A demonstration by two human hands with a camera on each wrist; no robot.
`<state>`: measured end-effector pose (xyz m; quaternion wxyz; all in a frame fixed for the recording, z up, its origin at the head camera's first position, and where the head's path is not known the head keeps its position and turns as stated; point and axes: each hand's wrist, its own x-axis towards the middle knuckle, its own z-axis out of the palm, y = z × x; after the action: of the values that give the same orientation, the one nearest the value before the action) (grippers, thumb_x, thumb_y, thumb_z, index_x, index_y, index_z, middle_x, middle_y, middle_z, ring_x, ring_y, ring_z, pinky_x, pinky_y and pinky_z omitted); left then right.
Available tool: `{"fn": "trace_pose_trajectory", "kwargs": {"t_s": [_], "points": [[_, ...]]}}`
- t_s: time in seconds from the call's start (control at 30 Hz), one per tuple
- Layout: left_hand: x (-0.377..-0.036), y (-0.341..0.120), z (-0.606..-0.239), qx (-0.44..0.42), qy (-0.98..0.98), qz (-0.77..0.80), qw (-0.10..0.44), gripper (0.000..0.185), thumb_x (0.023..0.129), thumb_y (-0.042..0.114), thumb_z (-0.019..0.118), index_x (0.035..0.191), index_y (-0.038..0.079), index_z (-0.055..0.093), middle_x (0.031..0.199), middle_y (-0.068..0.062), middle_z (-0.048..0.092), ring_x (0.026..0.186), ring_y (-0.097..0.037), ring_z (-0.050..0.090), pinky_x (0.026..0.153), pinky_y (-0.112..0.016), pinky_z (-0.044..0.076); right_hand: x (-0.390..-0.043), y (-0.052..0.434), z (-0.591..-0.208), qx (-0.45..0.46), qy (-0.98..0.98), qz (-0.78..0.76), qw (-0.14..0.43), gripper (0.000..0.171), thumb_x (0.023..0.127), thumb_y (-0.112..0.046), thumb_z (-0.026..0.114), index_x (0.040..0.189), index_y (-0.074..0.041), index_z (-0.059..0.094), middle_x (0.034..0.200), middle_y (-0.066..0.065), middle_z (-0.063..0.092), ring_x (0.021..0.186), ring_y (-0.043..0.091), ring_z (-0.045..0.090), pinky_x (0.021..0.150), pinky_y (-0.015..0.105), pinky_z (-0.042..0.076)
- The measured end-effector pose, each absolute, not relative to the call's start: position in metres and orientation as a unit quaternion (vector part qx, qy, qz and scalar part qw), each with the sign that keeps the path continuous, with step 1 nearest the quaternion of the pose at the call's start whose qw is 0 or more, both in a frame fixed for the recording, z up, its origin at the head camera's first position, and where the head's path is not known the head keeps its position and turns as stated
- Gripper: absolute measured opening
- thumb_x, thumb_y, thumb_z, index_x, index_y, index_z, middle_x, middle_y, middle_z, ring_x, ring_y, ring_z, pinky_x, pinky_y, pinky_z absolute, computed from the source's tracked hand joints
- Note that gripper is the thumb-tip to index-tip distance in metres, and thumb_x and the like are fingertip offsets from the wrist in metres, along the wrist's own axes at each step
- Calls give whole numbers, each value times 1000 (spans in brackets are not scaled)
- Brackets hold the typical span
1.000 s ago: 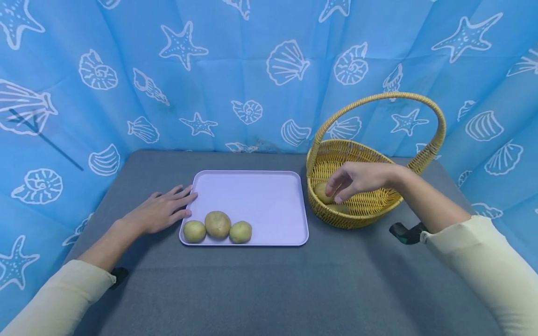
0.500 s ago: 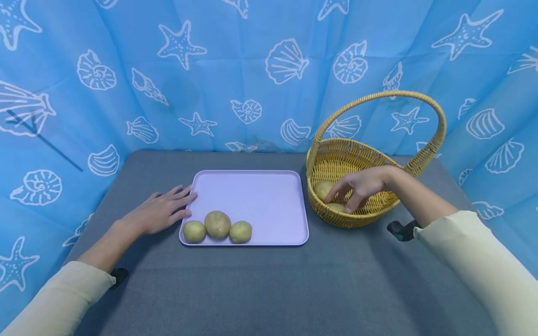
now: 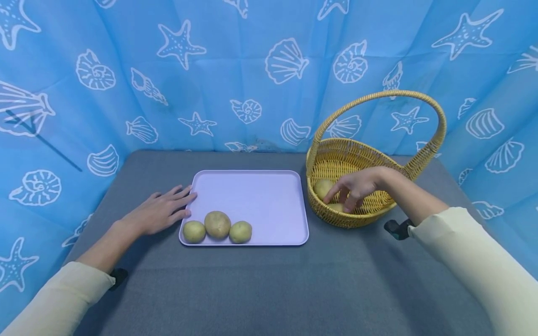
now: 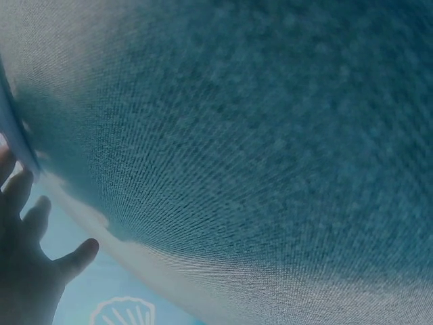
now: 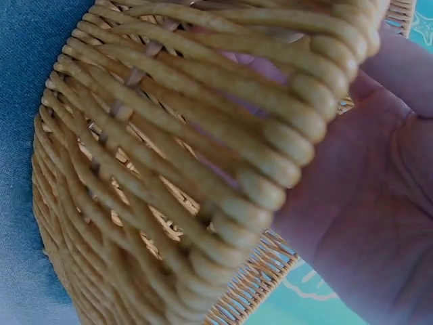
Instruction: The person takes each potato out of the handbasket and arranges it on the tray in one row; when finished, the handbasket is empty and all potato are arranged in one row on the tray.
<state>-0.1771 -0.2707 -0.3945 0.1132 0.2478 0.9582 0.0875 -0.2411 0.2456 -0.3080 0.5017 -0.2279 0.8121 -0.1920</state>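
Note:
In the head view my right hand [image 3: 357, 186] reaches down into the yellow wicker basket [image 3: 357, 221]. Its thumb and fingers grip a potato [image 3: 336, 206] by the front wall, mostly covered by the hand and rim. Just behind it lies another potato [image 3: 323, 187]. The right wrist view has the palm [image 5: 365, 196] over the basket's rim [image 5: 270, 169], the fingers partly hidden behind the weave. My left hand [image 3: 161, 212] lies with fingers spread, fingertips on the left edge of the lilac tray [image 3: 256, 200]. Along the tray's front left sit three potatoes: small [image 3: 194, 232], larger [image 3: 217, 225] and small [image 3: 241, 232].
A tall arched handle [image 3: 380, 95] rises over the basket. Grey cloth [image 3: 269, 289] covers the table beneath the tray and basket. Behind hangs a blue curtain [image 3: 235, 79] with white shells and starfish.
My right hand has moved down and toward the front of the basket, off the rear potato and onto the front one. The left hand and the tray's potatoes have stayed put.

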Motion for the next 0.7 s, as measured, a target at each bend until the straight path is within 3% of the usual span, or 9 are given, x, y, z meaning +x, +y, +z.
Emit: {"fn": "trace_pose_trajectory", "kwargs": {"t_s": [0.2, 0.43, 0.7], "points": [[-179, -271, -396, 250, 958, 85, 111, 63, 105, 50, 40, 157, 15, 32, 162, -14, 25, 148, -45, 18, 109, -75, 16, -243, 245, -307, -243, 809, -169, 507, 63, 89, -16, 73, 145, -4, 48, 112, 13, 60, 96, 18, 62, 88, 41, 55], [-178, -270, -396, 250, 958, 84, 112, 62, 105, 49, 40, 157, 15, 32, 163, -14, 24, 148, -45, 17, 109, -75, 16, -244, 242, -306, -239, 809, -145, 517, 63, 85, -10, 74, 144, -5, 50, 105, 14, 60, 89, 17, 63, 85, 39, 56], [-177, -271, -396, 248, 959, 86, 110, 62, 105, 49, 40, 157, 15, 32, 163, -14, 24, 148, -45, 17, 109, -75, 15, -244, 248, -302, -291, 814, -135, 485, 65, 83, -20, 78, 142, -9, 54, 117, 9, 57, 103, 22, 54, 83, 36, 52]]}}
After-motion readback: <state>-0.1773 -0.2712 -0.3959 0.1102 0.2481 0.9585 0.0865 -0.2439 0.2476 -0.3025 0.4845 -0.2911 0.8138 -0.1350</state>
